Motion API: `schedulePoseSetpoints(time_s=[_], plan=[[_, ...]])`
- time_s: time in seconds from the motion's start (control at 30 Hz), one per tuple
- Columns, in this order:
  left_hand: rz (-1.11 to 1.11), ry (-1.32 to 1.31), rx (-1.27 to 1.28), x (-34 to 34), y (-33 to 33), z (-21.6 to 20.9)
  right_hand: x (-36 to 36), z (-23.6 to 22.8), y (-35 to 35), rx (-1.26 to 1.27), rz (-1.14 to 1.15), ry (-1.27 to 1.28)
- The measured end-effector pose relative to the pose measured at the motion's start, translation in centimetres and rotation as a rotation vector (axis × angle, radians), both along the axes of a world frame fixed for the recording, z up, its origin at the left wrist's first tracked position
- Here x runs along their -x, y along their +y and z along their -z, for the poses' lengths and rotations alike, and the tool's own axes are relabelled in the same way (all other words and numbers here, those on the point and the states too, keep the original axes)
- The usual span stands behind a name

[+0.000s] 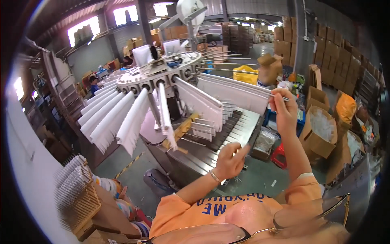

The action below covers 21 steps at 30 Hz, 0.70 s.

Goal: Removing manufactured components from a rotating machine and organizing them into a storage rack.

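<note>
My right hand (284,107) is raised at the right, its fingers closed around the outer end of a thin metal rod (285,98). From that rod, a long white fringed strip (239,91) hangs along its length back toward a round metal turntable (162,73). Lower and nearer to me, my left hand (230,160) hovers over the front edge of a slotted metal work table (203,156). Its fingers are partly curled and blurred, so whether they hold anything cannot be made out. More white strips (132,118) hang from rods around the turntable's left side.
A yellow bar (180,130) crosses beneath the turntable. A rack of upright pins (79,191) stands at the lower left. On the right are a red stool (278,155), an open carton of clear plastic pieces (323,130) and an orange bag (346,106). Stacked cartons (333,53) line the back.
</note>
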<state>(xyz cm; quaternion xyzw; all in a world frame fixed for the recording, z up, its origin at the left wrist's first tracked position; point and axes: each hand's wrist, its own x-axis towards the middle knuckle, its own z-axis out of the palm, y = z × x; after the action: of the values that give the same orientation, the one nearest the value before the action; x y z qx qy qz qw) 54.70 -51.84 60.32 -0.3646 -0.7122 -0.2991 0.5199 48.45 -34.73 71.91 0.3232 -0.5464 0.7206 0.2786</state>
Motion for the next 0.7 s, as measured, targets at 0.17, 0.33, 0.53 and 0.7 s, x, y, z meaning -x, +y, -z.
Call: schedulePoseSetpoints(time_s=[0.17,0.33,0.53,0.7], plan=[[-0.06,-0.333,-0.041,-4.0,-4.2,5.7,3.4,1.1,-3.2,0.021,0.149,0.094],[-0.101,-0.46,-0.095,-7.2,-8.9,9.3,2.9,0.1,-4.2,0.247,-0.171,-0.012],[-0.078,-0.583,-0.149,-9.6,-12.1,12.1,4.0,0.4,-5.8,0.267,-0.178,0.135],[0.011,-0.671,-0.156,-10.3,-12.9,13.0,4.0,0.3,-6.4,0.145,0.095,0.093]])
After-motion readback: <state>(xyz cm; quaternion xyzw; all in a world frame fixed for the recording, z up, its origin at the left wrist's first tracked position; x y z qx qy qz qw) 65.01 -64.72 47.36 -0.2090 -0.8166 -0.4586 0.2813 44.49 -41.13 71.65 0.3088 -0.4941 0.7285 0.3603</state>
